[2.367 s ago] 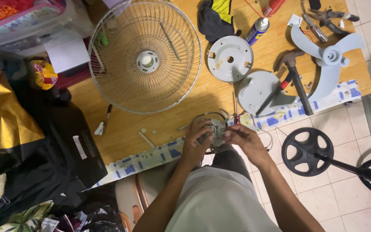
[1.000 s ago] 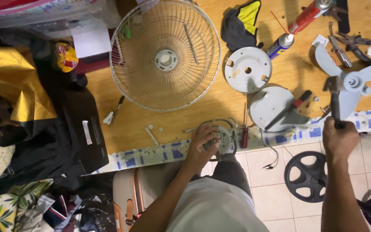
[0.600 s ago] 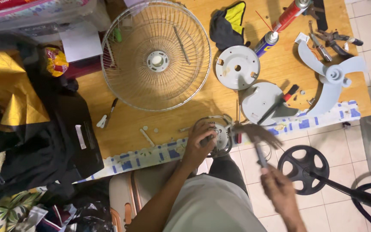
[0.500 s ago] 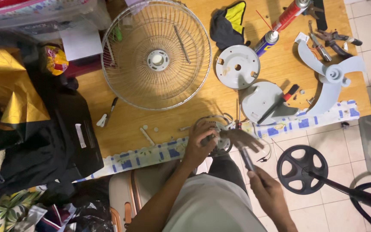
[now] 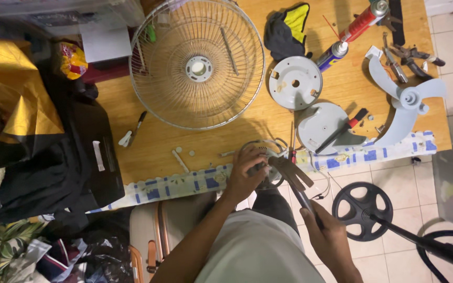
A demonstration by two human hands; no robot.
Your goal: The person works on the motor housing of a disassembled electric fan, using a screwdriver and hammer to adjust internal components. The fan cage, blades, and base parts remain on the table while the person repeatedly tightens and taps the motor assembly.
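Wooden tabletop (image 5: 174, 152), edged along its near side with a blue-and-white checked strip, carries a dismantled fan over a pale tiled floor. At the middle of that near edge the left hand (image 5: 247, 175) is clenched around a small fan motor (image 5: 266, 162) with loose wires, pressing it against the edge. The right hand (image 5: 331, 238) is off the tabletop, nearer the person's body, gripping the handle of a claw hammer (image 5: 292, 175); the hammer's head lies right against the motor, just beside the left hand's fingers. A red-handled screwdriver (image 5: 292, 144) stands just beyond the motor. Toward the far edge sits a round wire fan guard (image 5: 197, 65), with a grey round cover plate (image 5: 294, 82) to its right and a second grey housing (image 5: 323, 126) nearer the front. A pale three-bladed fan blade (image 5: 407, 102) lies at the right edge, with a spray can (image 5: 360, 23) and pliers (image 5: 407, 52) near the far right corner. A black round fan base (image 5: 363, 209) rests on the floor, right of the hammer hand.
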